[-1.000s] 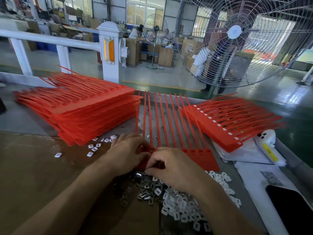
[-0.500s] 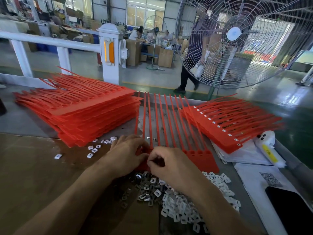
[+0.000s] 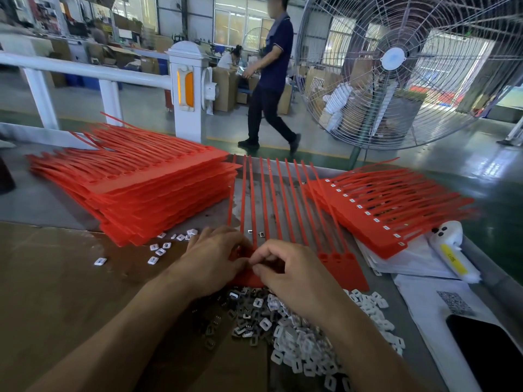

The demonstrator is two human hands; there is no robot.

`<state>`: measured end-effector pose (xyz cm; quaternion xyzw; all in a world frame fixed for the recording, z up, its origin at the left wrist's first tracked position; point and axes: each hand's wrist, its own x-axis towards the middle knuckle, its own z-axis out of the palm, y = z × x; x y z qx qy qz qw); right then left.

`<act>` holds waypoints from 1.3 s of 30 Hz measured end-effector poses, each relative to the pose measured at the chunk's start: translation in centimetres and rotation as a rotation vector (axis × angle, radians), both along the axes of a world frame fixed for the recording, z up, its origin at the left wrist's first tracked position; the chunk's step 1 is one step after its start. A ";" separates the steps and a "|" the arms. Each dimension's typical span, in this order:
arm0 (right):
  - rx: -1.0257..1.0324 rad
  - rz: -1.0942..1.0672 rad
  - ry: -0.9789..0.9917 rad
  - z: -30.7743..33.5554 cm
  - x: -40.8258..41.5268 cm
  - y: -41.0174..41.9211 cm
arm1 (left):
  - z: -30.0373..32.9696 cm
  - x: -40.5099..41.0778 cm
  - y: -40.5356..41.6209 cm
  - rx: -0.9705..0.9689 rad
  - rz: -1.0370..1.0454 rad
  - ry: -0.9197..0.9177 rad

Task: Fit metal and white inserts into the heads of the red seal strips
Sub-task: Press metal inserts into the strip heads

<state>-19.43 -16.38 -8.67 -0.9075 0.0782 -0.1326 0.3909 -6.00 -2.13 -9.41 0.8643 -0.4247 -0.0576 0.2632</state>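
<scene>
Seal strip (image 3: 343, 271) under both hands' grip

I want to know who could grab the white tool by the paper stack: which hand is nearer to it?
Right. The right hand works at the red strip heads, with the white tool off to its right. The left hand sits farther left, beyond the right hand.

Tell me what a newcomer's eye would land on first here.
First, the tall stack of red seal strips at left on the bench, with a smaller fanned stack at right. Between them, the left hand and right hand work at the heads of a red strip sheet, above a heap of white inserts. Behind looms a big wire-caged fan.
</scene>
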 end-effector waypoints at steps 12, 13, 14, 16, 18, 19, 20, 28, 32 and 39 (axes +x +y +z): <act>0.008 0.033 0.004 -0.2 -0.1 -0.3 | -0.1 0.0 0.0 -0.009 -0.009 0.002; 0.015 0.029 0.002 -0.2 -0.1 -0.3 | -0.1 0.0 0.0 -0.008 -0.009 0.000; 0.021 0.028 -0.001 -0.3 0.0 -0.4 | -0.1 0.0 0.0 -0.008 -0.008 0.001; 0.030 0.035 -0.004 -0.3 0.0 -0.4 | -0.1 0.0 0.0 -0.005 -0.008 0.001; 0.042 0.053 -0.006 -0.4 0.0 -0.5 | -0.1 0.0 0.0 -0.004 -0.011 0.000; 0.046 0.063 -0.010 -0.4 0.0 -0.5 | -0.1 0.0 0.0 -0.007 -0.011 0.000; 0.046 0.069 -0.017 -0.4 0.0 -0.5 | -0.1 0.0 0.0 -0.009 -0.010 0.001; 0.100 -0.179 -0.077 -0.4 0.1 -2.4 | 0.1 0.1 -0.1 0.017 -0.004 0.010; 0.059 -0.337 -0.066 -0.7 0.0 -4.1 | 0.1 0.2 0.0 0.023 -0.011 0.008; 0.030 -0.398 -0.094 -1.2 0.3 -4.8 | 0.0 0.3 -0.1 0.028 -0.013 0.014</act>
